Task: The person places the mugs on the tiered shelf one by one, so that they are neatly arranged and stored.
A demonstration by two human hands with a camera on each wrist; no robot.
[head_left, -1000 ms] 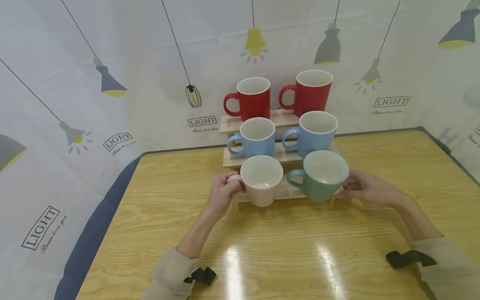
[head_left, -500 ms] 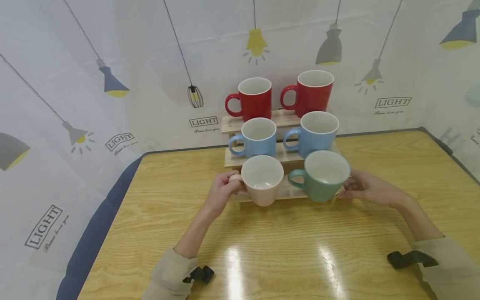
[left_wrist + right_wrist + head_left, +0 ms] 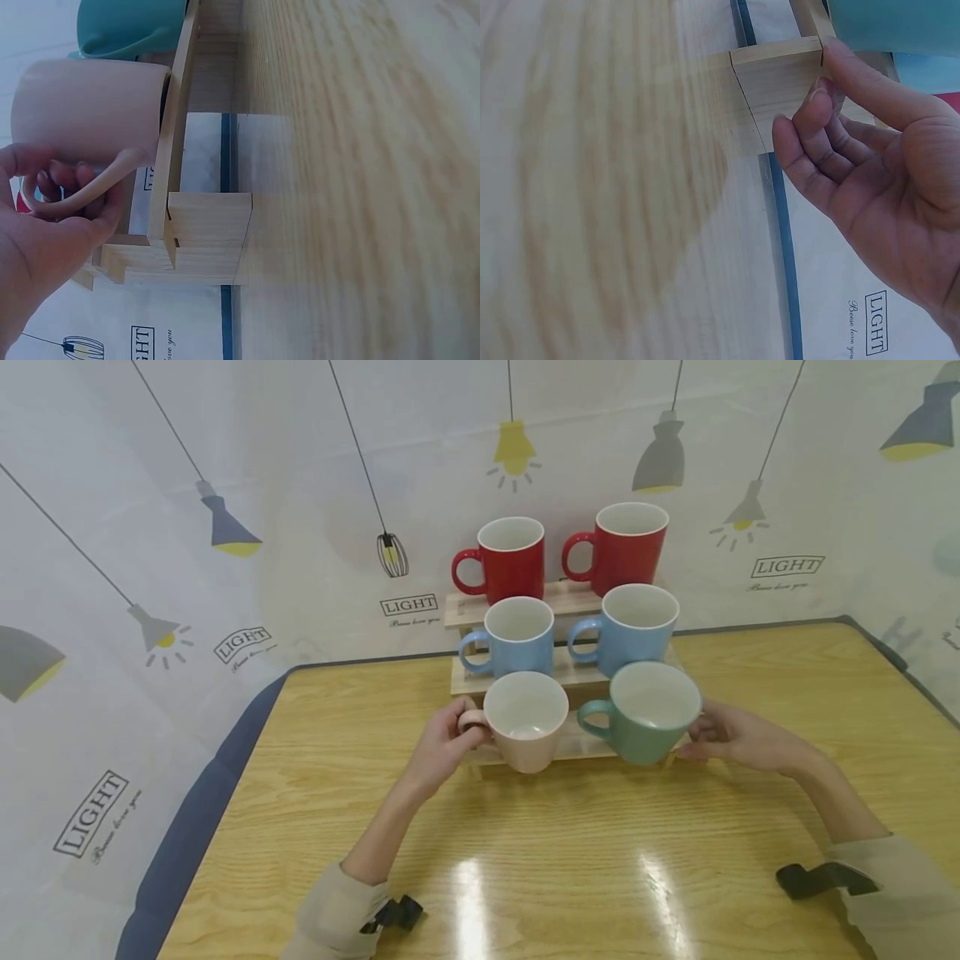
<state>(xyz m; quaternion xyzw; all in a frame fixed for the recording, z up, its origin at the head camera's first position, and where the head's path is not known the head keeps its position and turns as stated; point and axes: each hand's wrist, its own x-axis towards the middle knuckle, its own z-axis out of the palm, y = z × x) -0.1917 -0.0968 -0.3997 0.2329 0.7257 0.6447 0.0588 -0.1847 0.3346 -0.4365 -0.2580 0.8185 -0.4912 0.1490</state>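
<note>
In the head view my left hand (image 3: 444, 745) grips the handle of a pale pink mug (image 3: 527, 731) at the left of a wooden three-step rack's lowest step. In the left wrist view the mug's base lies against the wooden rack (image 3: 176, 127), and curled fingers (image 3: 64, 174) show through the handle loop. Beside the pink mug stands a green mug (image 3: 647, 727), its handle facing left. My right hand (image 3: 738, 737) holds the right end of the lowest step. In the right wrist view its thumb lies along the step's edge and its fingers are curled near the side panel.
Two light blue mugs (image 3: 519, 639) stand on the middle step and two red mugs (image 3: 512, 564) on the top one. All handles point left. Behind the rack hangs a white sheet (image 3: 315, 460) printed with lamps. The wooden table (image 3: 570, 860) spreads out in front.
My left hand has shifted slightly at the handle, leaving more of it visible. The mugs and my right hand keep their places; the head view has drifted slightly.
</note>
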